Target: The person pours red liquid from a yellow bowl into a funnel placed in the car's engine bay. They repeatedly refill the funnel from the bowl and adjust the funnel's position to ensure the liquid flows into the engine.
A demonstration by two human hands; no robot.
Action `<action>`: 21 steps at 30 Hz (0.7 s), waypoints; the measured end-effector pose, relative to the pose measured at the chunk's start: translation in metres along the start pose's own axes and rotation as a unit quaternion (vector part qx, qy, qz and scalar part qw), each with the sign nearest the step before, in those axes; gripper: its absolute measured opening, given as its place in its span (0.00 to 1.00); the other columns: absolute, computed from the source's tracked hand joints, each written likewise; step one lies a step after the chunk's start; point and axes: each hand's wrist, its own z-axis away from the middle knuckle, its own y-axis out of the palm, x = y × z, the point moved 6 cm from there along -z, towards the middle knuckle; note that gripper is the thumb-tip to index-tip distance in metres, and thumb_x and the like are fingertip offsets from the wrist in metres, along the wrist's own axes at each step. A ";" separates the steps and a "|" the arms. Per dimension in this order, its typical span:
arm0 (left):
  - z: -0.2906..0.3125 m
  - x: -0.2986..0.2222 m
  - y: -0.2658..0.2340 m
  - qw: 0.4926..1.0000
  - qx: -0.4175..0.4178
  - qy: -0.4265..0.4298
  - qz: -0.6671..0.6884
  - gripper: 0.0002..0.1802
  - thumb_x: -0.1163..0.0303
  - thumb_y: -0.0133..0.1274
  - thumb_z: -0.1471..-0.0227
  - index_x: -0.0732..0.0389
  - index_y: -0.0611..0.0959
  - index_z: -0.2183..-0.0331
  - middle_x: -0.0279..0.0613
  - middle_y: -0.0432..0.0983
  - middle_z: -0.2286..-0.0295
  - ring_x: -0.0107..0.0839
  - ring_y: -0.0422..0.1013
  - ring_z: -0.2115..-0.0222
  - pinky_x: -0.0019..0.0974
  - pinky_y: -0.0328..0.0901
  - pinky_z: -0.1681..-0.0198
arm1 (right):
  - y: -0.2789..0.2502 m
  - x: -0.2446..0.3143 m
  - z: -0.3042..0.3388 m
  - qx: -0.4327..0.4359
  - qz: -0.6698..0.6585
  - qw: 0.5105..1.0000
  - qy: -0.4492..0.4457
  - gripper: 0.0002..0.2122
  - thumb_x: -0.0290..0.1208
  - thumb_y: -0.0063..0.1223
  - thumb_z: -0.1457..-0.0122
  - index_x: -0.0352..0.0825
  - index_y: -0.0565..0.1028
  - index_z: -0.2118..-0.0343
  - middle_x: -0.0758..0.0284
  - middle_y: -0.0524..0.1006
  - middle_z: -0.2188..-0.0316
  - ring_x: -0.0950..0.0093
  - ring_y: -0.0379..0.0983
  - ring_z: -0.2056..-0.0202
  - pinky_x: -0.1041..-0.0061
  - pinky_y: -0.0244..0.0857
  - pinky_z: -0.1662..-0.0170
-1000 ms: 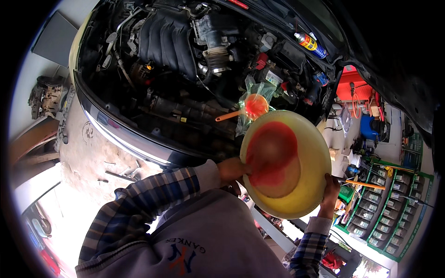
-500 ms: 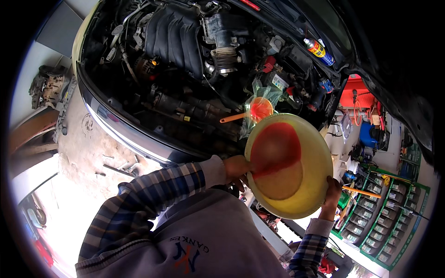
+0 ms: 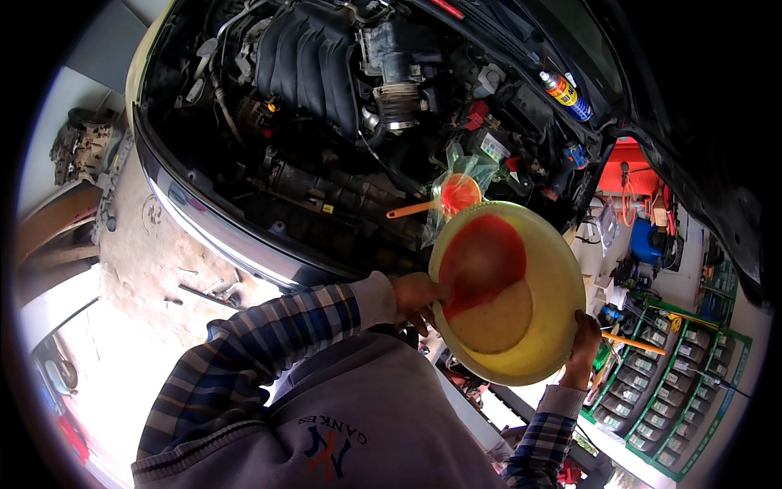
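Between my hands a yellow plastic basin (image 3: 558,306) is tilted toward the engine bay, with red liquid (image 3: 485,261) pooled against its far side. My left hand (image 3: 417,298) grips the basin's left rim. On the lower right rim, my right hand (image 3: 582,346) has its fingers wrapped round the edge. Just beyond the basin's far lip sits an orange funnel (image 3: 460,194) with red liquid in it, its handle pointing left. Clear plastic film (image 3: 464,163) lies around the funnel. Whether liquid is passing over the lip cannot be made out.
The open car engine bay lies ahead, with a black ribbed engine cover (image 3: 305,73) and a battery (image 3: 493,145). A spray can (image 3: 564,96) stands at the far right edge. Tools (image 3: 212,293) lie on the floor at left; a green parts rack (image 3: 668,383) is at right.
The basin's tilt is nearly unchanged, and the red pool in it has become slightly smaller. Both hands keep their hold on the rim.
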 end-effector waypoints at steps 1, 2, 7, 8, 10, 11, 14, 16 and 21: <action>-0.003 0.001 -0.001 1.000 0.002 0.003 0.009 0.24 0.60 0.51 0.43 0.73 0.76 0.54 0.52 0.80 0.66 0.40 0.80 0.72 0.39 0.76 0.80 | -0.001 -0.002 -0.003 0.004 -0.008 1.000 -0.003 0.12 0.32 0.54 0.39 0.25 0.80 0.64 0.64 0.79 0.69 0.75 0.71 0.70 0.72 0.66 0.63; -0.003 0.001 -0.001 1.000 0.003 0.006 0.017 0.24 0.60 0.51 0.43 0.74 0.76 0.55 0.53 0.80 0.68 0.40 0.80 0.75 0.39 0.76 0.82 | -0.001 -0.004 -0.004 0.008 -0.015 1.000 -0.006 0.12 0.32 0.54 0.39 0.25 0.79 0.64 0.65 0.79 0.69 0.75 0.71 0.70 0.72 0.66 0.63; -0.005 -0.002 -0.003 1.000 0.002 0.001 0.021 0.24 0.62 0.52 0.44 0.72 0.76 0.53 0.51 0.80 0.64 0.39 0.80 0.71 0.39 0.75 0.81 | 0.006 0.011 0.000 0.021 -0.021 0.999 -0.026 0.12 0.32 0.53 0.39 0.25 0.78 0.67 0.66 0.78 0.72 0.76 0.69 0.72 0.73 0.65 0.66; -0.005 -0.003 -0.004 1.000 0.002 -0.004 0.019 0.25 0.62 0.51 0.44 0.71 0.76 0.52 0.50 0.80 0.62 0.39 0.80 0.69 0.40 0.75 0.80 | 0.008 0.018 0.003 0.018 -0.014 0.999 -0.033 0.12 0.31 0.53 0.39 0.25 0.78 0.68 0.67 0.78 0.73 0.77 0.69 0.73 0.73 0.64 0.66; -0.007 -0.004 -0.003 1.000 0.002 0.002 0.031 0.22 0.62 0.51 0.43 0.72 0.76 0.55 0.52 0.80 0.67 0.40 0.81 0.72 0.39 0.75 0.82 | 0.007 0.021 0.002 0.012 0.021 0.997 -0.074 0.12 0.31 0.53 0.39 0.25 0.78 0.68 0.67 0.77 0.73 0.77 0.69 0.73 0.73 0.64 0.67; -0.008 -0.005 -0.003 0.999 0.002 0.004 0.037 0.21 0.63 0.51 0.43 0.73 0.75 0.57 0.53 0.80 0.69 0.40 0.81 0.74 0.38 0.75 0.83 | 0.007 0.020 0.000 0.010 0.048 0.993 -0.107 0.12 0.32 0.53 0.39 0.25 0.78 0.68 0.67 0.78 0.74 0.77 0.69 0.74 0.73 0.64 0.67; -0.008 -0.007 -0.006 0.999 -0.015 -0.008 0.029 0.19 0.63 0.50 0.43 0.72 0.76 0.59 0.52 0.80 0.70 0.40 0.81 0.74 0.38 0.74 0.83 | 0.007 0.019 -0.001 0.005 0.004 0.998 -0.068 0.12 0.32 0.52 0.39 0.25 0.78 0.69 0.66 0.78 0.74 0.77 0.69 0.74 0.73 0.64 0.67; -0.009 -0.006 -0.007 0.999 -0.011 -0.004 0.034 0.18 0.63 0.50 0.43 0.71 0.76 0.60 0.52 0.80 0.70 0.40 0.81 0.75 0.38 0.74 0.83 | 0.009 0.020 -0.002 0.006 -0.023 0.999 -0.041 0.12 0.32 0.52 0.39 0.25 0.78 0.69 0.66 0.78 0.74 0.76 0.70 0.74 0.74 0.64 0.68; -0.011 -0.005 -0.007 0.999 -0.003 -0.013 0.042 0.18 0.63 0.50 0.42 0.70 0.76 0.60 0.50 0.80 0.71 0.39 0.80 0.76 0.37 0.73 0.84 | 0.009 0.027 -0.001 0.008 -0.012 0.999 -0.036 0.13 0.32 0.52 0.38 0.24 0.78 0.69 0.65 0.78 0.74 0.76 0.70 0.75 0.73 0.65 0.69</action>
